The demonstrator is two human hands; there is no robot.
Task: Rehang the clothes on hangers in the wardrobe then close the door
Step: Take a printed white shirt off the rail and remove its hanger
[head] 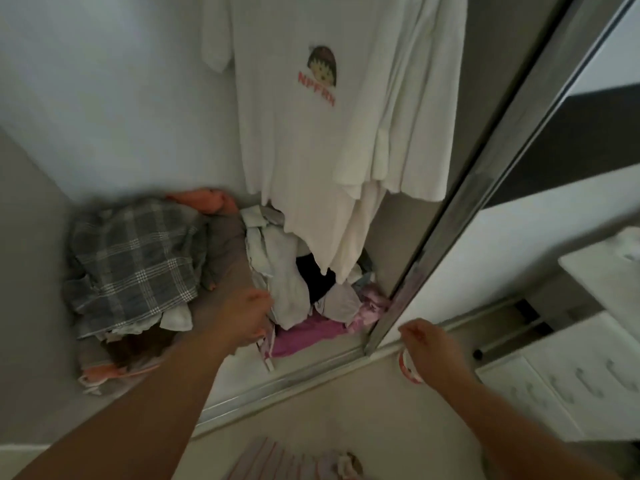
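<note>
A person's left hand (247,317) grips crumpled white clothing (280,271) on the wardrobe floor (225,258), beside a plaid shirt (131,261); the right hand (427,344), fingers curled around nothing visible, nears the mirrored door (485,188).

Dim, flat indoor light, greyish cast. Motion blur throughout, strongest on plaid garment (133,263) and left hand (247,315). Wardrobe floor under hanging white T-shirt (304,109) in shadow. Wide-angle bending: sliding door frame (460,209) slants steeply.
</note>
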